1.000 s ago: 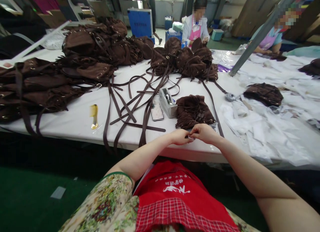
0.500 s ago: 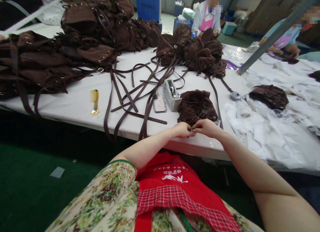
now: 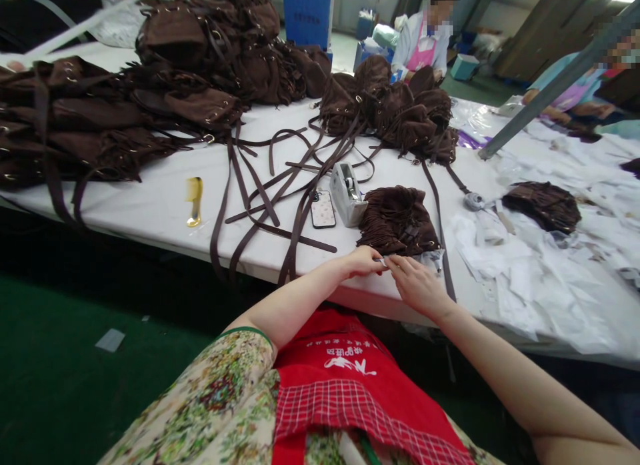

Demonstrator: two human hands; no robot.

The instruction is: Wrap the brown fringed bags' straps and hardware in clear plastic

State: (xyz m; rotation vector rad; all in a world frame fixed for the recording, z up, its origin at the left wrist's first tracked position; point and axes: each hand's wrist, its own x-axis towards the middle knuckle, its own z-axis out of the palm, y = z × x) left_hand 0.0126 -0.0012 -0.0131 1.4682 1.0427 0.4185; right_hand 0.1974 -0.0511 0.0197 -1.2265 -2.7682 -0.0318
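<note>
At the table's front edge my left hand (image 3: 364,262) is closed in a pinch. A small whitish piece (image 3: 382,261) shows at its fingertips, too small to name. My right hand (image 3: 417,285) meets it there, thumb hidden and fingers bent together over the same spot; whether it also grips the piece is unclear. Just beyond both hands lies a dark brown fringed bag (image 3: 397,219). Crumpled clear plastic (image 3: 433,259) sits at the bag's near right corner. A grey tape dispenser (image 3: 347,197) stands against the bag's left side, with a phone (image 3: 323,210) beside it.
Brown straps (image 3: 265,205) run across the table. Heaps of brown bags (image 3: 200,65) fill the left and back (image 3: 390,105). A yellow comb (image 3: 194,201) lies left, white wrapping (image 3: 530,278) right. A slanted grey pole (image 3: 550,85) rises at right. Two people work beyond.
My right hand has turned and shifted slightly down, its fingers now laid over the left fingertips. More of the clear plastic beside the bag shows. The whole view has shifted a little.
</note>
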